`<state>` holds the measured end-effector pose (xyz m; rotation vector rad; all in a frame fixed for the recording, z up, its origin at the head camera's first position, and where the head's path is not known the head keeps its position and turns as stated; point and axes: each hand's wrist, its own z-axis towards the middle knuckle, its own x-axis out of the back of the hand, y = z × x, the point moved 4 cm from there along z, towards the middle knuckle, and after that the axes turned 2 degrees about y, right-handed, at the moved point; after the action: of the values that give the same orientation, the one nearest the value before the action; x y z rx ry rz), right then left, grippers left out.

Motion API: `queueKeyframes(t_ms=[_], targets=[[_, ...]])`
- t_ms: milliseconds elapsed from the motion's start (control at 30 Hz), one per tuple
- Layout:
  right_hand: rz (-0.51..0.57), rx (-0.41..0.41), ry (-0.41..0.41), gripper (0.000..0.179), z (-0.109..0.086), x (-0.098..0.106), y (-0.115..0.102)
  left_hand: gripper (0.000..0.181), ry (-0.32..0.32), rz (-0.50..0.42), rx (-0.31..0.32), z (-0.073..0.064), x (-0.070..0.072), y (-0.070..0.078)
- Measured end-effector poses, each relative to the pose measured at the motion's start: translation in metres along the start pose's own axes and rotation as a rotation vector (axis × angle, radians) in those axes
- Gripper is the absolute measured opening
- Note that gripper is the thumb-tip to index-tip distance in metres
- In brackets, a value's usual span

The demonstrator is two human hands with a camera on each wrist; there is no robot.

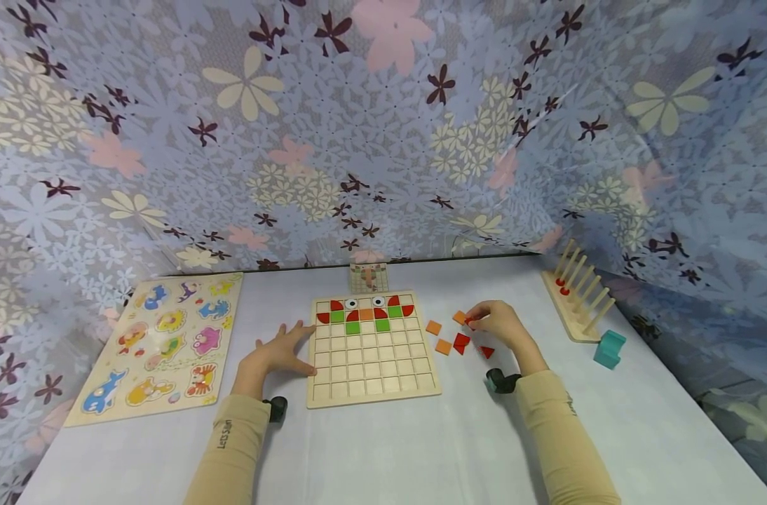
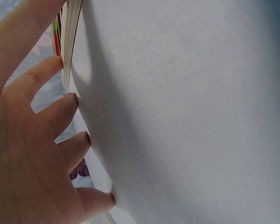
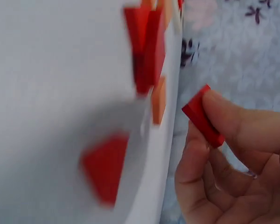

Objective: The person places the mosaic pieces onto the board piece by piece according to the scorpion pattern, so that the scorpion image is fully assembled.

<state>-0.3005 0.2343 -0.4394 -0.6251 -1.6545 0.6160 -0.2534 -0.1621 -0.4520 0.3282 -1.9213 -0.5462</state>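
A square wooden grid board [image 1: 374, 386] lies in the middle of the table. Its upper rows hold red, green and orange tiles plus two eye tiles [image 1: 378, 302]. My left hand [image 1: 281, 353] has its fingers spread at the board's left edge, thumb and index fingertip touching the rim. Right of the board, my right hand [image 1: 502, 324] pinches a small red tile [image 3: 203, 116] between thumb and fingers, raised off the table. Around that hand lie orange square tiles [image 1: 443, 347], a red triangle tile [image 1: 487, 352] and overlapping red tiles [image 1: 461, 340].
A picture card [image 1: 369, 278] stands behind the board. To the left lies a sea-animal peg puzzle [image 1: 222, 337]. At the right are a wooden rack with upright pegs [image 1: 575, 308] and red beads, and a teal piece [image 1: 609, 349]. Flowered cloth hangs behind the table.
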Motion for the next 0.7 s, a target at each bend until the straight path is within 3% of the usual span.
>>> queueKeyframes(t_ms=[300, 433, 700], targets=[[-0.018, 0.056, -0.002, 0.021, 0.003, -0.032, -0.038, 0.093, 0.0, -0.004, 0.006, 0.0, 0.0, 0.0], [0.035, 0.102, 0.001, 0.016, 0.003, -0.047, -0.053, 0.093, -0.002, -0.008, 0.006, 0.0, 0.0, 0.001], [0.147, 0.137, -0.076, 0.014, 0.004, -0.078, -0.078, 0.093, -0.002, -0.006, 0.008, 0.0, 0.0, 0.0]])
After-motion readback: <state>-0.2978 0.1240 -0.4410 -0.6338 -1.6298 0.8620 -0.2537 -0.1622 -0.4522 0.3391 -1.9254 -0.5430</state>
